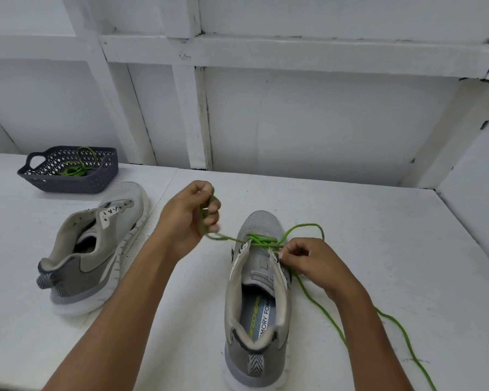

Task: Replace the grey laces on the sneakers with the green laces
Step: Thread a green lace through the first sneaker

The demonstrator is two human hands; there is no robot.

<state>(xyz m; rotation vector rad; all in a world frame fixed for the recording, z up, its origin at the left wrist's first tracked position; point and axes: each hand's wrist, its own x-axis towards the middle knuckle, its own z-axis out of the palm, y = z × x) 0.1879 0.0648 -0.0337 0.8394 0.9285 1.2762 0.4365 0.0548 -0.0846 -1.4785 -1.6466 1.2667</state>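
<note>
While my left grip (189, 214) clamps the green lace (261, 240) left of the sneaker (255, 220), my right grip (308, 261) pinches it at the eyelets.

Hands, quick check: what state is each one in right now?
Left hand: closed, gripping one end of the green lace.
Right hand: closed, pinching the same lace at an eyelet of the sneaker.

free: bare white painted table (378, 221) right of grey mesh sneaker (259, 221) | left: second grey sneaker (96, 249), dark blue perforated basket (76, 184) | near right: trailing green lace (332, 325) | back: white wooden wall (294, 122)
</note>
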